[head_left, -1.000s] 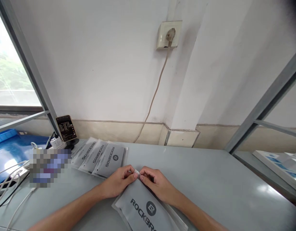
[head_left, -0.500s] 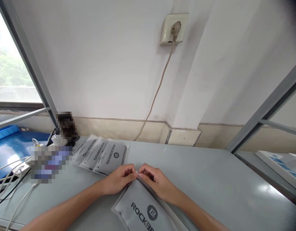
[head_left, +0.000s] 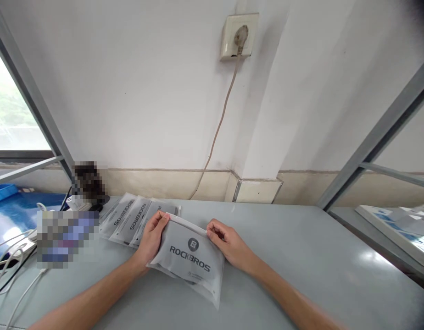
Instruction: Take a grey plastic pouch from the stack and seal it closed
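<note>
A grey ROCKBROS pouch (head_left: 189,259) is held just above the grey table (head_left: 301,256), turned so its logo faces me. My left hand (head_left: 153,240) grips its top left corner, fingers curled over the edge. My right hand (head_left: 229,245) pinches the top right corner. Behind the left hand lies a fanned row of several more grey ROCKBROS pouches (head_left: 129,217).
A blurred dark device (head_left: 88,181) stands at the back left beside white cables (head_left: 12,256) and a blue tray (head_left: 15,215). A beige cord (head_left: 215,133) hangs from a wall socket (head_left: 238,36). Metal frame bars (head_left: 373,137) rise at right.
The pouch was lying lengthwise toward me with both hands pinched together at its top middle. It is now lifted and turned sideways, the hands spread apart to its two upper corners.
</note>
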`<state>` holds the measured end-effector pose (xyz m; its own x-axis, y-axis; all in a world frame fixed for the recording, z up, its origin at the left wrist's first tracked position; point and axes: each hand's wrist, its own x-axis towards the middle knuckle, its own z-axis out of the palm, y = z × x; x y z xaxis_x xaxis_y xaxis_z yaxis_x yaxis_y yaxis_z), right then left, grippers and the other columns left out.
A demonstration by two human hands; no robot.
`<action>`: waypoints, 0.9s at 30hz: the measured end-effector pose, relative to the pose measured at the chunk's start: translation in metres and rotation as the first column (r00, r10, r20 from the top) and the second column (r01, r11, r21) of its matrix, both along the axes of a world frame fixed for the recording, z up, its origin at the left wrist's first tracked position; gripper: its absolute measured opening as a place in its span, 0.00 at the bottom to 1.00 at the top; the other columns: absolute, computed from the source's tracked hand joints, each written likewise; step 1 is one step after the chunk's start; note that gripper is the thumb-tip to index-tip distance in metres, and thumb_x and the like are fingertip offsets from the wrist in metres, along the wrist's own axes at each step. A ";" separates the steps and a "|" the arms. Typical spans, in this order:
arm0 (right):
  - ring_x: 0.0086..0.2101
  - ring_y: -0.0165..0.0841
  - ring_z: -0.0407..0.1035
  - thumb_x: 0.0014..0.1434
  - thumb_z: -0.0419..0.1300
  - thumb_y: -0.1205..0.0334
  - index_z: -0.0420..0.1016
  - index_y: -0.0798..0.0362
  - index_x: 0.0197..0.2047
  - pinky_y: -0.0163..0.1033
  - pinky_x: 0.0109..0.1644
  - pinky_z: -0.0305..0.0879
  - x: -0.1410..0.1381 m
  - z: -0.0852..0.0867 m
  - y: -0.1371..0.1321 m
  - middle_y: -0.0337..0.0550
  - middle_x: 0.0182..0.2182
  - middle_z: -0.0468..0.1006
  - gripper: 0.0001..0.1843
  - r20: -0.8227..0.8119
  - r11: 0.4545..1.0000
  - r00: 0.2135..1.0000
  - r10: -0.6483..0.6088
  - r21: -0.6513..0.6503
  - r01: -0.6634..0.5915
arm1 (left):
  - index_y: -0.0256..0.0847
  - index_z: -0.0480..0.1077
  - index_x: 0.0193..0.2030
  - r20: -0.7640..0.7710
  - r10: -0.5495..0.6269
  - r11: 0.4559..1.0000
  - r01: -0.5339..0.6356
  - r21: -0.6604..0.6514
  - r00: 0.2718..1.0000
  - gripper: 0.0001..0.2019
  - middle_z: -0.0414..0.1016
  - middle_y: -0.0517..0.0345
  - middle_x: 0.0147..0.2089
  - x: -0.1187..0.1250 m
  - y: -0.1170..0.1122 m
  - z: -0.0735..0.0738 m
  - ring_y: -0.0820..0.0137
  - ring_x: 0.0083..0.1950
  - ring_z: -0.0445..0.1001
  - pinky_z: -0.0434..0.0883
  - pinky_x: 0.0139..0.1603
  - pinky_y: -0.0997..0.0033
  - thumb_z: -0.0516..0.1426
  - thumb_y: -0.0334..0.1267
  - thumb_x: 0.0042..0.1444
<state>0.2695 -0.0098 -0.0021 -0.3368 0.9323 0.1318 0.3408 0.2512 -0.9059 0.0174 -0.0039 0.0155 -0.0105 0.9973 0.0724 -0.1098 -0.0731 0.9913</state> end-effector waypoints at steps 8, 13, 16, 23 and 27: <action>0.26 0.31 0.55 0.72 0.52 0.49 0.63 0.47 0.34 0.36 0.30 0.52 0.000 -0.009 0.007 0.31 0.25 0.60 0.16 -0.048 0.990 0.989 -0.138 -0.008 0.138 | 0.42 0.69 0.31 0.045 0.187 0.981 -0.189 0.041 0.981 0.19 0.63 0.65 0.28 -0.008 0.005 0.001 0.72 0.29 0.60 0.60 0.29 0.75 0.65 0.56 0.56; 0.26 0.31 0.55 0.71 0.52 0.46 0.62 0.47 0.33 0.37 0.31 0.53 -0.002 -0.010 0.007 0.30 0.25 0.58 0.18 -0.057 0.982 0.981 -0.188 0.021 0.189 | 0.42 0.68 0.28 0.077 0.225 0.973 -0.228 0.032 0.971 0.20 0.63 0.66 0.27 -0.008 0.006 0.001 0.72 0.28 0.60 0.60 0.28 0.74 0.66 0.56 0.52; 0.26 0.31 0.54 0.71 0.52 0.45 0.61 0.47 0.33 0.37 0.32 0.53 -0.002 -0.009 0.006 0.31 0.25 0.59 0.19 -0.068 0.977 0.976 -0.205 0.039 0.208 | 0.42 0.68 0.28 0.094 0.233 0.972 -0.235 0.002 0.968 0.20 0.63 0.66 0.27 -0.006 0.005 0.002 0.72 0.28 0.60 0.60 0.28 0.74 0.67 0.55 0.51; 0.27 0.32 0.56 0.71 0.51 0.45 0.62 0.47 0.33 0.39 0.33 0.54 -0.005 -0.009 0.004 0.33 0.26 0.62 0.19 -0.084 0.971 0.969 -0.232 0.034 0.235 | 0.42 0.69 0.29 0.148 0.251 0.968 -0.242 -0.071 0.957 0.19 0.64 0.66 0.27 -0.006 0.003 0.007 0.72 0.28 0.60 0.62 0.28 0.75 0.68 0.53 0.48; 0.27 0.32 0.55 0.71 0.51 0.44 0.61 0.47 0.32 0.38 0.33 0.54 -0.004 -0.009 0.005 0.33 0.26 0.61 0.19 -0.093 0.969 0.967 -0.239 0.039 0.244 | 0.41 0.68 0.28 0.177 0.230 0.972 -0.217 -0.093 0.957 0.19 0.62 0.67 0.27 -0.007 0.005 0.004 0.73 0.28 0.60 0.62 0.28 0.77 0.68 0.52 0.49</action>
<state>0.2654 -0.0049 -0.0115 -0.0878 0.9761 0.1990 0.3176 0.2168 -0.9231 0.0105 0.0009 0.0199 -0.2400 0.9705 -0.0241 -0.2809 -0.0457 0.9587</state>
